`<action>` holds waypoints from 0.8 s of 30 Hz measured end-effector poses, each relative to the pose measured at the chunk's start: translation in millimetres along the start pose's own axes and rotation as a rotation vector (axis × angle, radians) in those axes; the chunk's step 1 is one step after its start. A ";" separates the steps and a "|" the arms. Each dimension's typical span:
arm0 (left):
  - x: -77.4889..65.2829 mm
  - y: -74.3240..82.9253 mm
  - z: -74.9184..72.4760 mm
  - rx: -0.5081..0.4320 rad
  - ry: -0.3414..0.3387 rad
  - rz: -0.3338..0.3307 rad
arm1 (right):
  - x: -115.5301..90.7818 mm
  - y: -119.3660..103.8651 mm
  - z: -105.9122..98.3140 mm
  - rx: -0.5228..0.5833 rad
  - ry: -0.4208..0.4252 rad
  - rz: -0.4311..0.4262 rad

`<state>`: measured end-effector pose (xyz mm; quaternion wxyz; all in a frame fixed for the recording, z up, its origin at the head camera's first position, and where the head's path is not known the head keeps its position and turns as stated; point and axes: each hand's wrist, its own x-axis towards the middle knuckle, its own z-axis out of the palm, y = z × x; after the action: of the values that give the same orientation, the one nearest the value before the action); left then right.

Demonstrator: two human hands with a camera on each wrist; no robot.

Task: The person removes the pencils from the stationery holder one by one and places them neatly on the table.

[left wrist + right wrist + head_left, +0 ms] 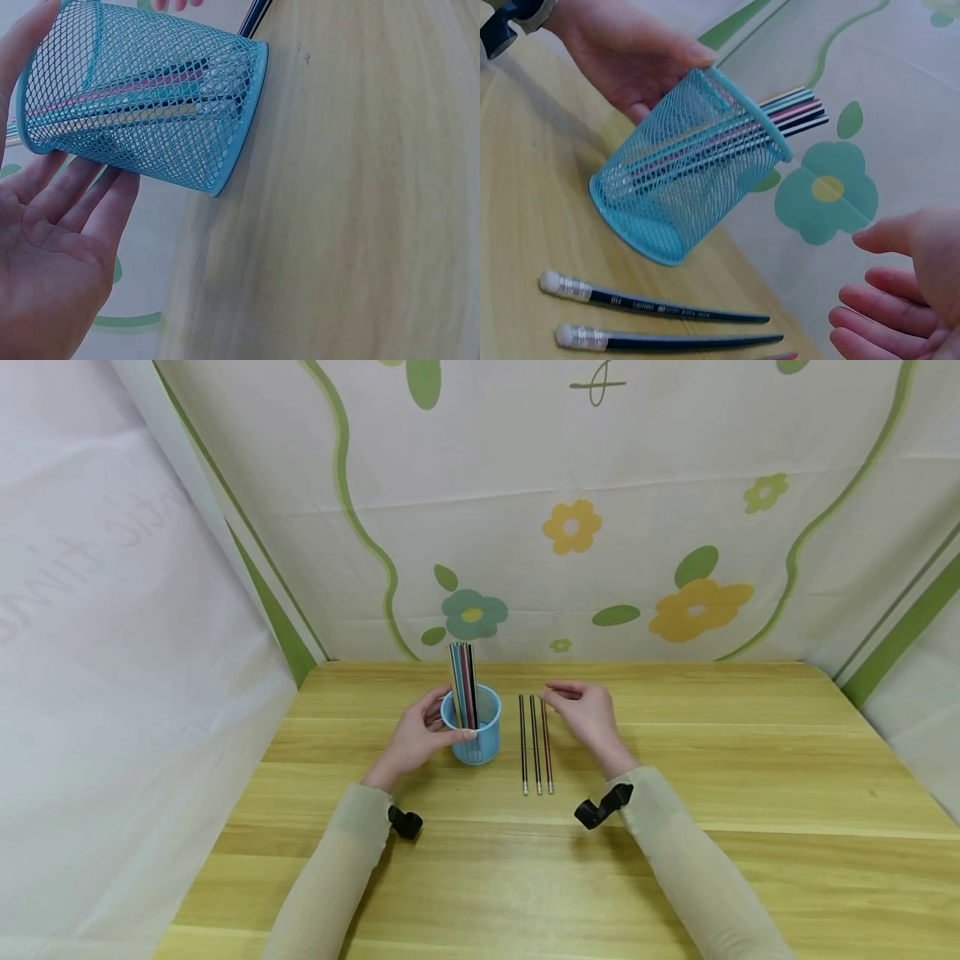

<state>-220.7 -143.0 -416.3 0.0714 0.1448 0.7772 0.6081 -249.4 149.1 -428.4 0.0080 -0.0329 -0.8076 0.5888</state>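
Note:
A light-blue mesh pencil cup point(487, 746) stands upright on the table, with several pencils point(463, 681) in it leaning to its left side. My left hand point(412, 739) grips the cup from the left, thumb along the near rim and fingers behind. To the cup's right lie two black pencils point(682, 306) and a red pencil point(547, 752), side by side with their white eraser ends toward me. Over the far end of the red pencil is my right hand point(588, 710). In the right wrist view its thumb and fingers are apart, with nothing between them.
The wooden table point(465, 877) runs back to a white cloth backdrop point(510, 460) printed with flowers and leaves. Another white cloth point(97, 652) hangs along the left side. Black camera mounts point(600, 808) sit on both wrists.

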 end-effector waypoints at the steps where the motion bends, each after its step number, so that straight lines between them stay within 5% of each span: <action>1: -0.1 0.1 0.0 -0.001 0.000 0.000 | 0.0 -2.1 0.9 -0.003 0.001 -0.009; 24: 0.1 3.0 0.3 0.001 0.006 -0.001 | 1.5 -54.2 32.1 -0.005 -0.121 -0.188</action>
<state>-220.2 -142.1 -413.5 0.0693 0.1428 0.7779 0.6080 -254.9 102.2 -386.7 0.0145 0.0786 -0.8076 0.5842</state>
